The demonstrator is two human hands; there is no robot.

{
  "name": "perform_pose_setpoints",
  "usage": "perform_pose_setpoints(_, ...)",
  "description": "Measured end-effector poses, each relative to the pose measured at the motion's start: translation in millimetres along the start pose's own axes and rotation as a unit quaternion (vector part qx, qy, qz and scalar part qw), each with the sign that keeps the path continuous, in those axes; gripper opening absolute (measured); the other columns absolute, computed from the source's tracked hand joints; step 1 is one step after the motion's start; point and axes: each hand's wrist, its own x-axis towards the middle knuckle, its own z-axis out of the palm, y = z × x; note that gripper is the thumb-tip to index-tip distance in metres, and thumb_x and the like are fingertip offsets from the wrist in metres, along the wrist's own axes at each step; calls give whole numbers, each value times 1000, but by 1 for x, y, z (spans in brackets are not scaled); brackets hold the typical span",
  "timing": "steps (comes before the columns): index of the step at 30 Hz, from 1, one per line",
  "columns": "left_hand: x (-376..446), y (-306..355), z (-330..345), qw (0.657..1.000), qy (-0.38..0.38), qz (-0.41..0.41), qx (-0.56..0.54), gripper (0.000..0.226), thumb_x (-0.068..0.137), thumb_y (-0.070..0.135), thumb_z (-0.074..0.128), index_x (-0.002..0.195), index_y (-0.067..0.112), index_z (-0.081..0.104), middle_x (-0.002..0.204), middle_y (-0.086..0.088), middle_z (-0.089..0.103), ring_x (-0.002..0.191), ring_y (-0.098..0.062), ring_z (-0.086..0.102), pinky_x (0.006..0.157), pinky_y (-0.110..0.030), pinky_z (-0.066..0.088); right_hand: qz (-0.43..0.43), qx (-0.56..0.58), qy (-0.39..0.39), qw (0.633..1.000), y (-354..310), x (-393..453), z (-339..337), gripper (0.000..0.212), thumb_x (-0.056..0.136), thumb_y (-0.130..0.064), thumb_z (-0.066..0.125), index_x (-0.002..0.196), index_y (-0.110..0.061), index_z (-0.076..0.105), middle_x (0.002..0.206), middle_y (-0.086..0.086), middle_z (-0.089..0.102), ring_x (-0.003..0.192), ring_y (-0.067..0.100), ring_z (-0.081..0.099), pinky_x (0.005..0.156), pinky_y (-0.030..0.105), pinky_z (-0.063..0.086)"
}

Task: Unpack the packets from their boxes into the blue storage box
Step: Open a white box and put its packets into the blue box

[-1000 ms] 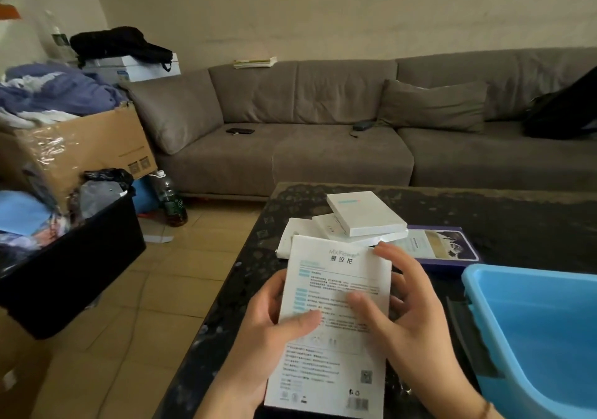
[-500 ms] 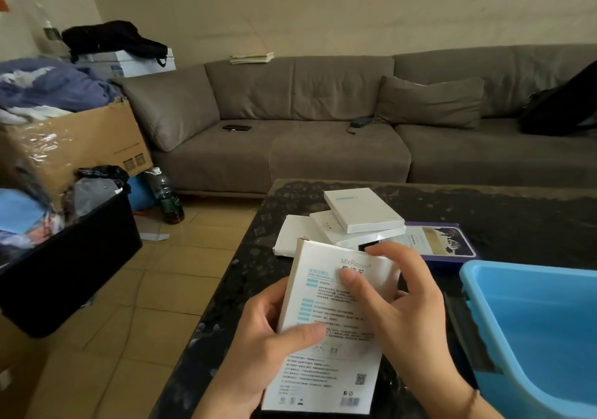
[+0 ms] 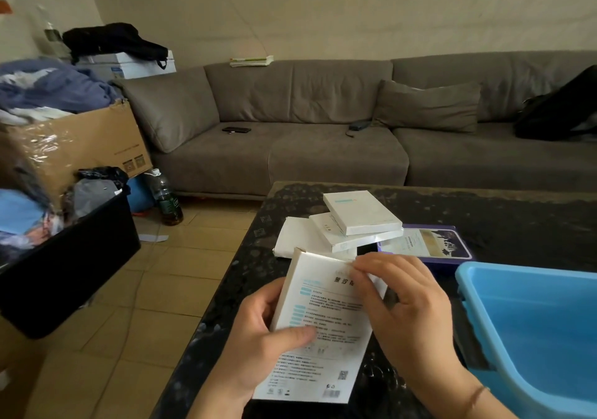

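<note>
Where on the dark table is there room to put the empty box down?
Bare tabletop lies behind the purple box, toward the sofa, and along the left edge beside the stack of white boxes. It is crowded between the stack, the held box and the blue storage box.

White printed box (image 3: 318, 331) held upright, blue storage box (image 3: 529, 328) beside
</note>
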Motion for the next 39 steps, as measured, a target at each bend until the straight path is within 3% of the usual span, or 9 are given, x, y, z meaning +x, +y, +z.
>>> perform_pose_setpoints(4,-2,1,0,1000,9,14,-1,40,65,4,77,98,26,72,103,-16,74,97,-35,71,82,-47,58,-59,7,-49,997,-5,3,-10,20,90,-28,55,95,-22,74,103,-18,67,94,9,60,73,28,55)
perform_pose_setpoints(9,-7,11,11,993,66,97,16,36,70,37,78,102,22,68,97,-14,72,89,-33,71,71,-35,59,-70,32,-197,977,-28,21,-28,27,86,-15,54,93,-28,77,107,-21,67,97,2,63,75,23,57)
perform_pose_setpoints(13,-9,17,13,985,112,132,26,37,67,48,78,95,26,66,82,-10,70,74,-26,69,64,-29,54,-98,-4,-348,932,-46,43,-46,23,93,-21,63,104,-36,75,114,-21,65,102,0,61,84,20,54)
perform_pose_setpoints(16,-10,21,15,983,104,142,49,38,68,56,76,88,25,65,75,-4,68,67,-19,66,61,-25,52,-117,-21,-400,909,-58,54,-54,21,93,-33,62,110,-41,71,114,-22,66,101,1,61,85,19,53)
perform_pose_setpoints(22,-16,24,17,982,85,161,42,29,72,42,73,91,21,65,82,-5,68,77,-24,67,68,-28,53,-156,-73,-395,902,-64,57,-55,19,96,-30,57,111,-35,68,101,-13,71,88,10,66,77,23,56)
perform_pose_setpoints(26,-25,22,16,972,95,212,29,33,74,27,69,104,21,58,93,-4,65,86,-22,64,70,-26,53,-36,23,-397,917,-59,55,-54,20,95,-20,60,107,-36,65,98,-16,72,88,3,66,77,14,54)
perform_pose_setpoints(31,-27,18,16,909,180,345,152,30,70,11,52,97,25,49,110,2,60,111,-27,56,92,-30,47,43,87,-394,914,-60,48,-34,24,97,-13,55,93,-32,68,90,-19,66,86,-5,61,75,7,46)
perform_pose_setpoints(35,-29,19,2,923,202,272,184,12,77,17,52,85,21,59,103,11,63,106,-15,59,82,-20,48,27,98,-298,949,-64,36,-36,18,96,-32,55,113,-36,60,92,-20,64,84,-2,62,73,12,52)
perform_pose_setpoints(39,-39,25,-7,962,159,179,136,25,79,9,52,98,17,67,97,10,68,91,-6,63,68,-13,49,-18,53,-351,935,-60,38,-42,16,93,-21,62,102,-34,67,99,-19,65,87,-4,61,75,10,50)
